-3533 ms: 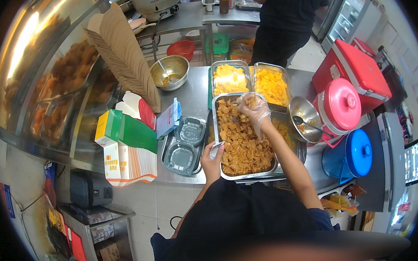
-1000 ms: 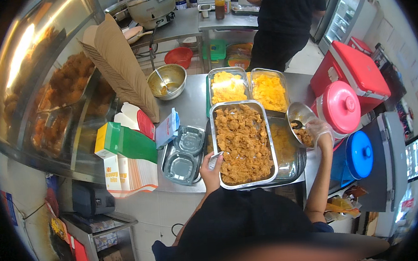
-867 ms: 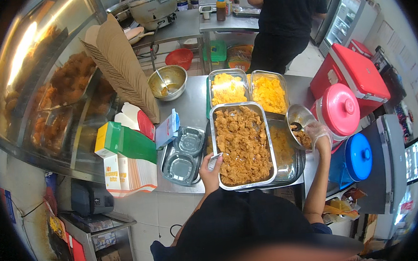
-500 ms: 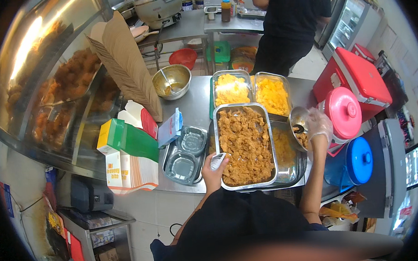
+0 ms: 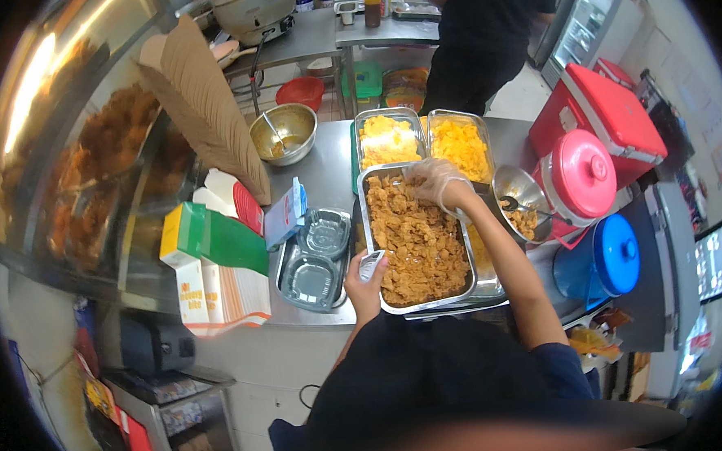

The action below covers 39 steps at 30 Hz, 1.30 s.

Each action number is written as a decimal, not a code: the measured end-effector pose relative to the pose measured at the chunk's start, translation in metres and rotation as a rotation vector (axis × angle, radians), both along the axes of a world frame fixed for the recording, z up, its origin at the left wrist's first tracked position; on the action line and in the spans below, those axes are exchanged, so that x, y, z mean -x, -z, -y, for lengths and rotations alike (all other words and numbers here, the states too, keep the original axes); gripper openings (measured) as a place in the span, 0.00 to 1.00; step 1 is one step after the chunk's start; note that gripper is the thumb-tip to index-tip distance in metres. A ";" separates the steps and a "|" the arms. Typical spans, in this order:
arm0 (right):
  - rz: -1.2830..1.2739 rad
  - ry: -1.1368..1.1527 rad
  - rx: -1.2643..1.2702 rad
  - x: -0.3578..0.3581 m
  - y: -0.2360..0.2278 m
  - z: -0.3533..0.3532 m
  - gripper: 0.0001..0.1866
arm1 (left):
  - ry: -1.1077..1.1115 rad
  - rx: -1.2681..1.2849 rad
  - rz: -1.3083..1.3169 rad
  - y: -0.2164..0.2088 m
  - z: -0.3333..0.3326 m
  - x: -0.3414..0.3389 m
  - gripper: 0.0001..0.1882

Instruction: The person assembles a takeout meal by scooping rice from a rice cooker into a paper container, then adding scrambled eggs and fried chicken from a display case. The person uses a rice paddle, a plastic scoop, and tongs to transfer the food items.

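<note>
In front of me stands a deep metal tray [image 5: 372,243] of brown, crispy fried pieces [image 5: 420,255], perhaps chicken. My left hand [image 5: 364,291] is closed on a small white paper container [image 5: 371,263] with dark markings, held at the tray's left edge. My right hand [image 5: 440,182], in a clear plastic glove, reaches down onto the pieces at the tray's far end. Its fingers are blurred and partly hidden, so any piece in them cannot be made out. Right of the tray, a metal bowl [image 5: 523,178] holds more brown pieces and a dark-ended spoon [image 5: 509,204].
Yellow food fills two metal pans [image 5: 387,112] beyond the tray. Clear plastic containers [image 5: 309,279], cartons [image 5: 229,240] and another metal bowl [image 5: 305,130] are leftward. Pink [image 5: 580,173] and blue [image 5: 615,253] lidded jugs stand rightward, beside a red cooler [image 5: 608,114]. Another person [image 5: 490,39] stands beyond.
My right hand has moved left from the metal bowl to the far end of the tray. My left hand still holds the white paper container. The view has shifted slightly.
</note>
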State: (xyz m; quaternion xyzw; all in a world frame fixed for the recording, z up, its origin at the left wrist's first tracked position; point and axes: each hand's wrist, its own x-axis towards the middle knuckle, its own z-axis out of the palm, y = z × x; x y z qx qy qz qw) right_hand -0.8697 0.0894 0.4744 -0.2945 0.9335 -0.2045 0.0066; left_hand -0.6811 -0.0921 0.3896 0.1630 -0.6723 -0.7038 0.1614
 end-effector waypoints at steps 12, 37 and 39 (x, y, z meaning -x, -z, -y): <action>0.089 -0.095 -0.522 -0.048 -0.044 0.021 0.50 | 0.033 0.074 0.021 -0.014 0.000 -0.002 0.21; 0.068 0.051 0.303 -0.053 0.024 -0.002 0.32 | -0.002 0.069 0.064 -0.004 0.001 0.000 0.22; 0.096 0.048 0.433 -0.049 0.024 -0.004 0.31 | -0.002 0.056 0.047 -0.003 0.001 0.001 0.22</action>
